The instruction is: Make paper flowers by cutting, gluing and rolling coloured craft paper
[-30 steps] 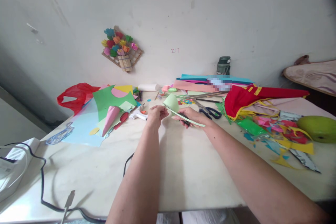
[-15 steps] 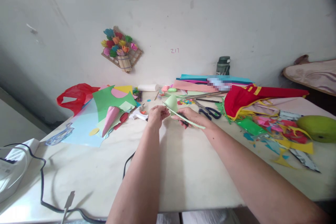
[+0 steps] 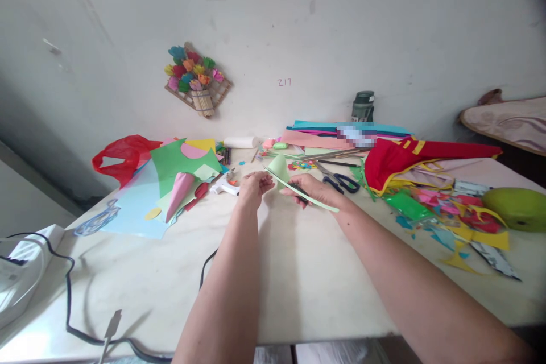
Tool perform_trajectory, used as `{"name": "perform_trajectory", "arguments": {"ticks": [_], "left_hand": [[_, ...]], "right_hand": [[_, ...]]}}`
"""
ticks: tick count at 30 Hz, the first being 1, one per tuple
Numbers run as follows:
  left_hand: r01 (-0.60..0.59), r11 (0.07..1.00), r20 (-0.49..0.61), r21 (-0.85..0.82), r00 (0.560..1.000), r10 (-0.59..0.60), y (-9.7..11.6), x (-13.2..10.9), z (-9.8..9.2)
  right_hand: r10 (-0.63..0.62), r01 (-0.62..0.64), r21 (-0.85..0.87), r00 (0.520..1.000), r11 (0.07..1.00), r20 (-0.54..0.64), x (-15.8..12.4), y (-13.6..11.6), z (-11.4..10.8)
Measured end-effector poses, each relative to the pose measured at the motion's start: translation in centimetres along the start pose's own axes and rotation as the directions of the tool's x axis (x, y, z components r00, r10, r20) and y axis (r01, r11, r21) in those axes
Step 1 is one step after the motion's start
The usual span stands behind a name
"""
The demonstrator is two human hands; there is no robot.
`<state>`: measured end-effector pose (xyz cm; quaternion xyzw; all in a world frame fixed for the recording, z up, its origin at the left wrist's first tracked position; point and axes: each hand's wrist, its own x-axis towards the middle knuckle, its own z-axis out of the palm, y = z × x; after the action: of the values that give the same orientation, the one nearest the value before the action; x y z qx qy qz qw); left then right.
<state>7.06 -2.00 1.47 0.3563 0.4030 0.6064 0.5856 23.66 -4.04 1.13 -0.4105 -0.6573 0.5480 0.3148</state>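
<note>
My left hand [image 3: 255, 189] pinches the left edge of a light green piece of paper [image 3: 279, 166] above the middle of the table. My right hand [image 3: 314, 189] is closed around black-handled scissors [image 3: 301, 194], whose blades reach left along the paper; how far apart the blades are is hard to see. A narrow light green strip [image 3: 322, 205] slants down across the scissors and over my right wrist. Beyond my left hand lies a white glue gun [image 3: 224, 186]. Larger dark-handled scissors [image 3: 341, 181] rest right of my right hand.
At left are coloured paper sheets [image 3: 140, 205], a pink paper cone [image 3: 177, 196] and a red plastic bag [image 3: 123, 153]. Paper scraps [image 3: 460, 222], red cloth [image 3: 390, 162] and a green fruit [image 3: 516, 207] lie right. A black cable [image 3: 70, 296] runs along the front left.
The loose end of the green strip has slid a little further right and down over my right wrist. My left hand has shifted slightly left.
</note>
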Motion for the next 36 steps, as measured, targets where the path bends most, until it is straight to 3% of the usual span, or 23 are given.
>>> {"name": "perform_trajectory", "arguments": {"ticks": [36], "left_hand": [[-0.054, 0.999, 0.051, 0.003, 0.997, 0.054, -0.61, 0.21, -0.11]], "right_hand": [[0.006, -0.006, 0.014, 0.999, 1.0, -0.035, -0.41, -0.58, 0.65]]}}
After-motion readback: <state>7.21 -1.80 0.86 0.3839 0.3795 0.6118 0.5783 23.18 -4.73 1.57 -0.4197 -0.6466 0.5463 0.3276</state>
